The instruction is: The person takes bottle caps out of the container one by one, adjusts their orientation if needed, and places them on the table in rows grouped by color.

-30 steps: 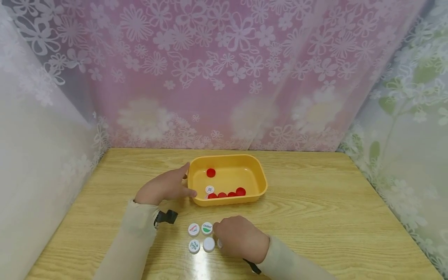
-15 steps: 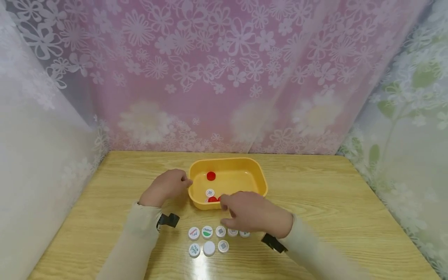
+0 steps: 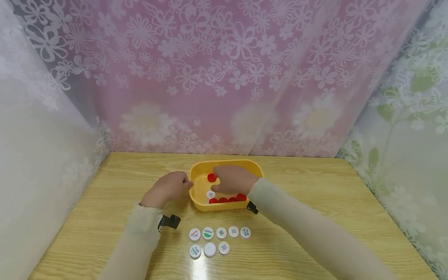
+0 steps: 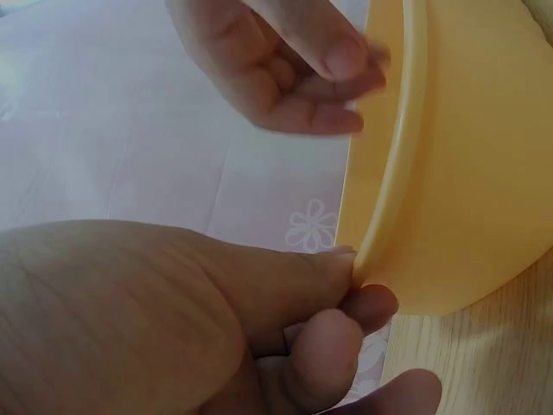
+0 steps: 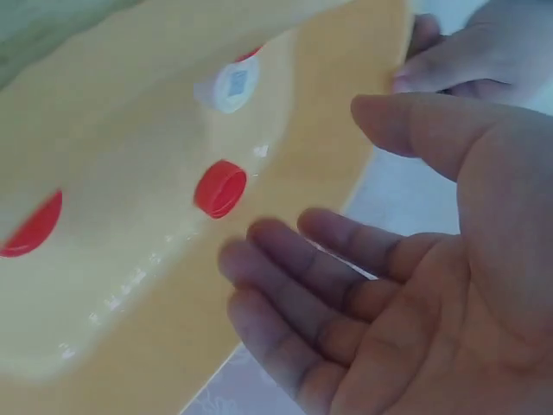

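Note:
My left hand (image 3: 168, 188) pinches the left rim of a yellow plastic basin (image 3: 218, 207) between thumb and index finger, as the left wrist view shows close up. My right hand (image 3: 232, 179) reaches over the basin with its fingers spread and nothing in them. Just off its fingertips, a red bottle cap (image 5: 222, 188) lies in the basin in the right wrist view. A white cap (image 3: 210, 194) with a printed square code sits farther forward inside. Several more red caps (image 3: 223, 200) line the basin's front wall, partly hidden by it.
White bottle caps stand on the wooden table (image 3: 122, 175) in two rows before the basin. The back row includes a green-and-white cap (image 3: 208, 233); the front row has a plain white cap (image 3: 210, 249). A pink flowered curtain (image 3: 196, 77) hangs behind the table.
My right hand has moved from the white caps on the table forward and up into the basin, uncovering the row's right end. My left hand went from spread beside the basin to pinching its rim.

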{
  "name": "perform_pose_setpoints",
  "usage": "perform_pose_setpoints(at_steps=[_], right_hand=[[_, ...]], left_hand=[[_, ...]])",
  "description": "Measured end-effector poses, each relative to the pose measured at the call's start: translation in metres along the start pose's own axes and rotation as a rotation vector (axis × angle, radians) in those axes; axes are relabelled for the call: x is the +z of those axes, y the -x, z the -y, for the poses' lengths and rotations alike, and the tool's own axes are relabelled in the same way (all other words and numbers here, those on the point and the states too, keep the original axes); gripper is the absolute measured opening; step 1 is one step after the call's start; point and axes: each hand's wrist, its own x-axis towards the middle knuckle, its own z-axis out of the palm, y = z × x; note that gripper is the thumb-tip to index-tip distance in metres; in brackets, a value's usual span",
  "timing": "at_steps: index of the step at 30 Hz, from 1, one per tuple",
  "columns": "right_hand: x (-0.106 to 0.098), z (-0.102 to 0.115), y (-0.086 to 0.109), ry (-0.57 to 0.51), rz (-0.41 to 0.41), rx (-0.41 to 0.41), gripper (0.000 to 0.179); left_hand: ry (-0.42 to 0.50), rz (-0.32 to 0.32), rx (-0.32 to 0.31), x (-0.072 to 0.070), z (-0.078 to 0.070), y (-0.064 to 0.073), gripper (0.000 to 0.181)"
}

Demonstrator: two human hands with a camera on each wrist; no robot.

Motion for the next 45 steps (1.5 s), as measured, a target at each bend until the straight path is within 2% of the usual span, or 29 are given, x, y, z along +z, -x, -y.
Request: perform_pose_setpoints(at_steps=[4, 10, 16, 19, 25, 29, 35, 42, 45], right_hand=[[0.002, 0.004, -0.014, 0.071, 0.018, 0.014, 0.048], [0.012, 0.009, -0.028, 0.127, 0.052, 0.044, 0.037], [0.032, 0.012, -0.042, 0.238, 0.012, -0.026, 0.035], [0.038, 0.014, -0.046, 0.251, -0.003, -0.055, 0.035], [0.036, 0.014, -0.045, 0.24, 0.018, -0.099, 0.019], [0.032, 0.012, -0.042, 0.234, 0.04, -0.129, 0.018], [0.034, 0.004, -0.043, 0.168, 0.04, -0.156, 0.018], [0.044, 0.002, -0.041, 0.285, -0.021, -0.262, 0.013], [0.043, 0.006, -0.037, 0.297, -0.02, -0.256, 0.01]], left_hand=[[0.007, 0.016, -0.002, 0.0, 0.0, 0.0, 0.03], [0.007, 0.018, 0.031, -0.002, 0.0, 0.001, 0.032], [0.011, 0.016, 0.041, -0.001, 0.001, 0.003, 0.033], [0.012, 0.016, 0.037, 0.0, 0.002, 0.003, 0.032], [-0.005, 0.013, 0.047, -0.001, 0.002, 0.0, 0.029], [-0.007, 0.017, 0.045, -0.002, 0.002, 0.0, 0.028], [-0.003, 0.015, 0.05, -0.002, 0.0, -0.001, 0.029], [0.009, 0.021, 0.028, -0.001, 0.0, 0.001, 0.03], [0.006, 0.017, 0.028, 0.0, 0.001, 0.001, 0.03]])
